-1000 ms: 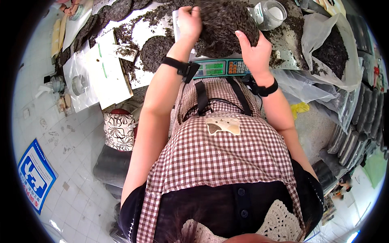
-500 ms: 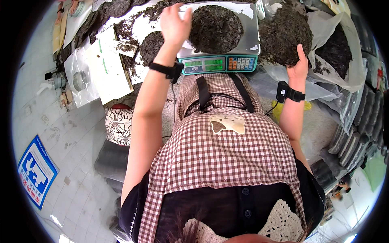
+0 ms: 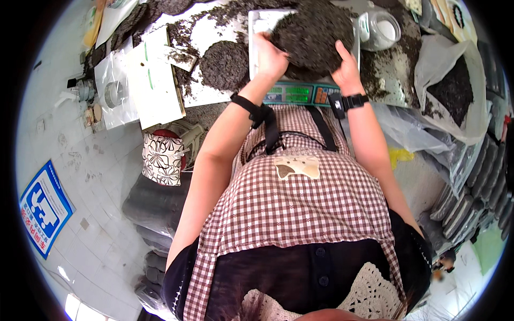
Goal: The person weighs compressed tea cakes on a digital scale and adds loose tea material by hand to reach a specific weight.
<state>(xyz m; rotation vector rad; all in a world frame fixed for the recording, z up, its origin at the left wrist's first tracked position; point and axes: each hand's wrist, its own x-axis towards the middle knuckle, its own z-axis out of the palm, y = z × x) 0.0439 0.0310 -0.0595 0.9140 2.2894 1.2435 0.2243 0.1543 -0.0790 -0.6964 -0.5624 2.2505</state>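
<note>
Between my left hand (image 3: 273, 58) and my right hand (image 3: 347, 68) is a dark round cake (image 3: 313, 35) of dried, shredded material, perhaps seaweed. They grip it by its opposite edges, fingers partly hidden beneath, over the electronic scale (image 3: 292, 93). The scale's white tray (image 3: 261, 21) shows at the left. Dark material is visible under the held cake's near edge; whether the two touch I cannot tell. To the left of the scale a smaller dark cake (image 3: 225, 65) lies on the table.
A clear jar (image 3: 381, 31) stands right of the scale. Farther right, an open plastic bag (image 3: 450, 115) holds dark material. White boards (image 3: 155, 80) lie at the left. Loose crumbs litter the table, and a patterned cushion-like thing (image 3: 162, 158) is below its left side.
My right hand has brought the large cake leftward from the right side to above the scale. My left hand has come down and right to take its left edge.
</note>
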